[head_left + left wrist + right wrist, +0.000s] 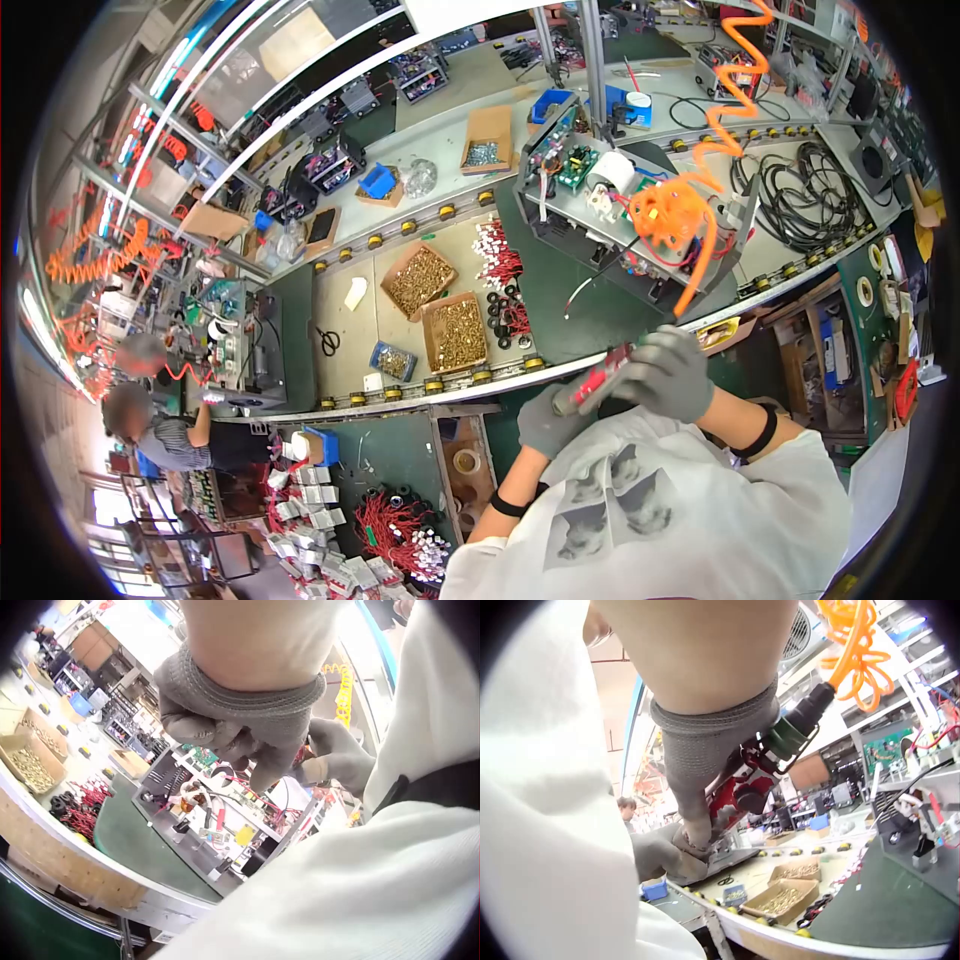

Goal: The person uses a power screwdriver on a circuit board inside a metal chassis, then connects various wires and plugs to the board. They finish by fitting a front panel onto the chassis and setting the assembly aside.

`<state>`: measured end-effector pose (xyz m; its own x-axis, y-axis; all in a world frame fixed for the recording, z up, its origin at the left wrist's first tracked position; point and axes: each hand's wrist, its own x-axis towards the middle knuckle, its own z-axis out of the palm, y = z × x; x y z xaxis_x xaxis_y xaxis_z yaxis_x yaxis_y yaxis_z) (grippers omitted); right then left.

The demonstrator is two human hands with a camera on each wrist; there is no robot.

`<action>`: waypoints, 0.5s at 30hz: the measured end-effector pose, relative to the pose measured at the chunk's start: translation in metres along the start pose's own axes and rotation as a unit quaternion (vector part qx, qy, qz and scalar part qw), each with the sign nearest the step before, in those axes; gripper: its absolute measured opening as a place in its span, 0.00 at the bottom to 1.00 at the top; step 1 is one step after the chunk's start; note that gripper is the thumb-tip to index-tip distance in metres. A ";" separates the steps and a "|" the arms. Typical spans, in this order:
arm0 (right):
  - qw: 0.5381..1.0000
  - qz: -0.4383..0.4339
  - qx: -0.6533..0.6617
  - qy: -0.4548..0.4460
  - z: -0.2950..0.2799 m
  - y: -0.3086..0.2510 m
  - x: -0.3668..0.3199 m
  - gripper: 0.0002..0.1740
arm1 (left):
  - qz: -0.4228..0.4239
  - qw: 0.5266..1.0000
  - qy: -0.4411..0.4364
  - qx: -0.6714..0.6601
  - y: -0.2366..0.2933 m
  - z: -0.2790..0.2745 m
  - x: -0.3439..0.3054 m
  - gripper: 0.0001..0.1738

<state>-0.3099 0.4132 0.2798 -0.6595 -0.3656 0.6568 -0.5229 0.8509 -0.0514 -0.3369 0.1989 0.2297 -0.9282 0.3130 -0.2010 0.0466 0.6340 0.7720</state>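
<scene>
A red air screwdriver (604,374) with worn paint is held between both gloved hands, in front of the white shirt. My right hand (672,375) grips its body. In the right wrist view the green rear end (786,739) of the tool sticks out beyond that hand, joined to an orange coiled hose (855,652). Fingers of my left hand (552,424) curl round the front end; the tip is hidden by the glove. Beyond the hands, an open machine chassis (600,215) with circuit boards and wires stands on the green bench top.
Cardboard boxes of brass fittings (458,335) and a blue tray of small parts (392,360) lie left of the chassis, beside red-wired connectors (497,255). Black cables (810,195) are coiled at right. A roller rail (480,376) runs along the bench edge. Another person (180,440) stands far left.
</scene>
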 end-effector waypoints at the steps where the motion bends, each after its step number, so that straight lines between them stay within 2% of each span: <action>1: 0.994 0.034 -0.031 0.104 0.001 0.015 -0.011 0.21 | 0.008 0.998 -0.027 -0.047 0.004 0.002 0.016 0.20; 2: 0.989 0.097 -0.003 0.108 -0.007 0.026 -0.015 0.24 | 0.043 0.993 -0.052 -0.094 0.014 0.002 0.030 0.21; 3: 0.989 0.098 -0.001 0.108 -0.006 0.036 -0.015 0.24 | 0.078 0.984 -0.075 -0.143 0.028 0.000 0.045 0.23; 4: 0.960 0.233 0.112 0.109 -0.002 0.045 -0.014 0.27 | 0.036 0.970 -0.155 -0.183 0.044 -0.006 0.057 0.27; 5: 0.899 0.362 0.221 0.106 0.002 0.052 -0.013 0.31 | 0.032 0.970 -0.156 -0.183 0.053 -0.004 0.071 0.27; 6: 0.806 0.410 0.413 0.104 0.007 0.056 -0.008 0.46 | 0.053 0.949 -0.240 -0.198 0.060 0.000 0.083 0.27; 7: 0.737 0.392 0.546 0.079 0.019 0.063 -0.011 0.60 | 0.072 0.919 -0.323 -0.212 0.066 0.004 0.093 0.27; 9: 0.748 0.265 0.609 0.007 0.020 0.075 0.007 0.55 | 0.144 0.878 -0.391 -0.236 0.077 0.014 0.106 0.26; 10: 0.747 0.259 0.612 -0.023 0.013 0.078 0.024 0.35 | 0.186 0.881 -0.383 -0.209 0.078 0.021 0.113 0.26; 11: 0.743 0.264 0.614 -0.027 0.020 0.082 0.025 0.35 | 0.228 0.881 -0.373 -0.180 0.078 0.026 0.118 0.26; 12: 0.629 0.186 0.755 0.009 0.032 0.085 0.027 0.27 | 0.223 0.881 -0.374 -0.183 0.065 0.036 0.128 0.26; 13: 0.487 0.100 0.866 0.046 0.041 0.086 0.029 0.19 | 0.212 0.862 -0.412 -0.204 0.044 0.048 0.140 0.25; 14: 0.478 0.158 0.862 0.057 0.036 0.086 0.039 0.14 | 0.199 0.842 -0.448 -0.225 0.028 0.050 0.145 0.24; 15: 0.471 0.166 0.862 0.084 0.039 0.087 0.042 0.16 | 0.277 0.851 -0.415 -0.163 0.047 0.030 0.156 0.25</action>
<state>-0.4043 0.4567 0.2738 -0.8834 -0.1624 0.4395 -0.1622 -0.7741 -0.6120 -0.4683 0.2983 0.2163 -0.2104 0.9776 -0.0044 0.1615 0.0392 0.9861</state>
